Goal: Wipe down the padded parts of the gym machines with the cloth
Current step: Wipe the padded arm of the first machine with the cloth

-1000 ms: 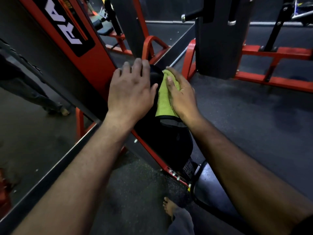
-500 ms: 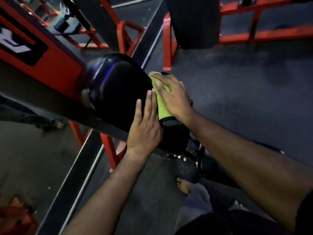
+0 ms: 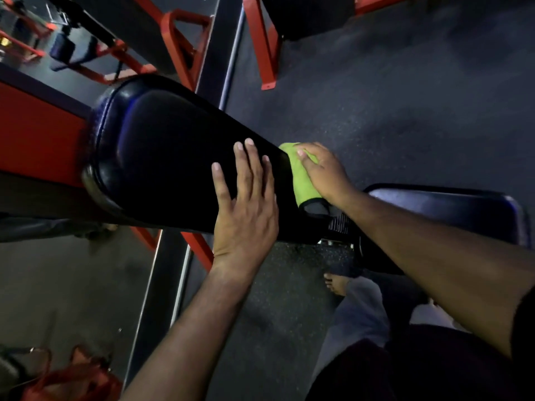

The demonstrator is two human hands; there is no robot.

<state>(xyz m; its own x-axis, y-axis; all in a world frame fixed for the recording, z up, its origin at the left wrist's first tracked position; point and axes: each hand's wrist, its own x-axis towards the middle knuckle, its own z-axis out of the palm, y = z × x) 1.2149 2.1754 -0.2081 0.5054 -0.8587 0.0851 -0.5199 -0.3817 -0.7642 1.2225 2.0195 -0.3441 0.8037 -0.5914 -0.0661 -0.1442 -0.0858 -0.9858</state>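
A long black padded backrest [image 3: 162, 151] runs from upper left to lower right across the view. My left hand [image 3: 246, 206] lies flat on its near side, fingers spread, holding nothing. My right hand [image 3: 324, 172] presses a lime-green cloth [image 3: 301, 180] against the pad's right edge, near its lower end. The cloth's lower corner is dark grey. A second black pad, the seat [image 3: 451, 209], lies to the right, partly under my right forearm.
The red machine frame [image 3: 37, 131] holds the backrest at left. A mirror wall [image 3: 58, 285] with a dark sill fills the left side. Red frame legs [image 3: 266, 44] of another machine stand on the dark rubber floor [image 3: 405, 96] beyond. My bare foot [image 3: 335, 285] is below.
The view has tilted down and closer to the backrest. My left hand slid from the top of the pad down its near side. My right hand moved the cloth down the right edge.
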